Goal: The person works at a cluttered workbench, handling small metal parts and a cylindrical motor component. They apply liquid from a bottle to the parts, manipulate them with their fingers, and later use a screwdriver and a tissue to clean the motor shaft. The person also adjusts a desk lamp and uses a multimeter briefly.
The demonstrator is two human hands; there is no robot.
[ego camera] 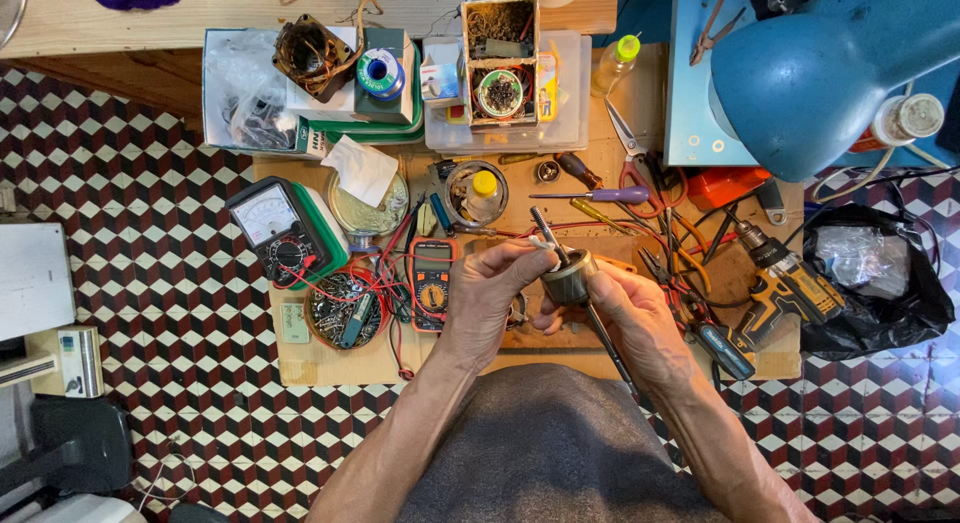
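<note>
Both bare forearms are being held forward from the lower edge of the view, converging toward the middle. The left hand (pixel 487 295) is being kept curled, fingers bent inward and thumb raised toward the fingertips. The right hand (pixel 640 321) is being held just beside it, knuckles up, fingers closed in a grip.

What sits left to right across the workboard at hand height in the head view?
Analog multimeter → bowl of screws → orange digital multimeter → left hand → dark cylindrical motor part held between both hands → right hand → yellow cordless drill → black plastic bag.
</note>
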